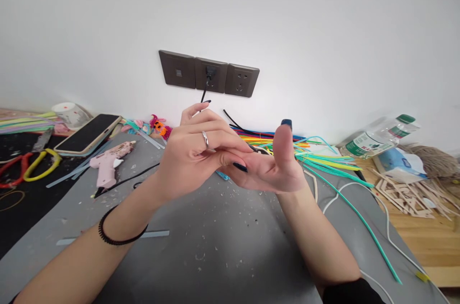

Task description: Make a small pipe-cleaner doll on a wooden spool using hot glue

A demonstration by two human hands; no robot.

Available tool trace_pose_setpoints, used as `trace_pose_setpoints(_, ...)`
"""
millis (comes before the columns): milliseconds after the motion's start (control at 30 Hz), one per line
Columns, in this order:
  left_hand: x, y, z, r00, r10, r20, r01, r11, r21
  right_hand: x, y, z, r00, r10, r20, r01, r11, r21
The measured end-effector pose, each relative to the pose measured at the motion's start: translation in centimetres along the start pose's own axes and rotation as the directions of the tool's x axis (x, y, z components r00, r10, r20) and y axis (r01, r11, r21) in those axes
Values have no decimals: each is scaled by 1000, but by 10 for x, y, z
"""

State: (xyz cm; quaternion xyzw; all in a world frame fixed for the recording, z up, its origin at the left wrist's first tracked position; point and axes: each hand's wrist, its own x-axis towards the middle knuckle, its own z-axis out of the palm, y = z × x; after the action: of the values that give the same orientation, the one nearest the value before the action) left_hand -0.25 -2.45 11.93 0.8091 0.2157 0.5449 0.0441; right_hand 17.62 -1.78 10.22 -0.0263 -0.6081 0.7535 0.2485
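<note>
My left hand, with a silver ring and a dark coiled band at the wrist, is closed around the fingers of my right hand. The left thumb presses on the right fingers from below. My right hand lies palm up, its thumb raised and apart; its fingertips are hidden behind the left hand. No object shows between the two. Just below them a small piece of fuzzy blue material rests on the grey mat, which is dotted with small scraps. A pale blue strip lies near my left wrist.
To the left are a pink glue gun, a phone, a paper cup and scissors. Coloured pipe cleaners spread along the wall. On the right stand a plastic bottle, a tissue pack and wooden pieces.
</note>
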Motion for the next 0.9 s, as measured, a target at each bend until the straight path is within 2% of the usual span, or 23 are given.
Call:
trace_pose_setpoints(233, 0, 0, -2, 1000, 5, 24, -6, 999, 46, -1, 2, 1, 999, 5, -32, -4, 1000, 17)
trace_pose_setpoints(367, 1, 0, -3, 998, -35, 50, 30, 995, 94, -1, 0, 2, 999, -31, -13, 31, 999, 23)
trace_pose_setpoints(467, 1, 1, -2, 999, -14, 29, 13, 998, 58, 0, 0, 2, 999, -38, 22, 37, 998, 49)
trace_pose_setpoints(567, 1, 0, 0, 1000, 8, 8, -8, 1000, 15, -1, 3, -1, 1000, -13, 3, 13, 999, 47)
trace_pose_setpoints(733, 0, -1, 0, 1000, 2, 12, -3, 1000, 14, -1, 7, -3, 999, -44, 21, 43, 998, 36)
trace_pose_setpoints(900, 1, -1, -2, 1000, 20, 22, -21, 999, 26, 2, -6, 7, 999, -10, -38, 11, 1000, 12)
